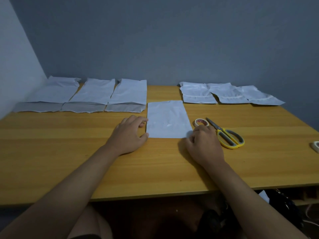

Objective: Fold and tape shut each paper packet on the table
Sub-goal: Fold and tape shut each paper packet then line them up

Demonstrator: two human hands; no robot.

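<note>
A flat white paper packet [168, 119] lies in the middle of the wooden table [69, 152]. My left hand [129, 135] rests on the table at the packet's left edge, fingertips and thumb touching that edge. My right hand [205, 144] is at the packet's near right corner, fingers curled on it. A roll of tape [201, 121] lies just beyond my right hand. Yellow-handled scissors [227, 135] lie to the right of the roll. Three open packets [86, 94] sit in a row at the back left. Three folded packets [224, 94] overlap at the back right.
A grey wall runs right behind the packets, and a lighter wall closes the left side. A small white object [315, 146] shows at the table's right edge. Dark items lie on the floor under the table's near right.
</note>
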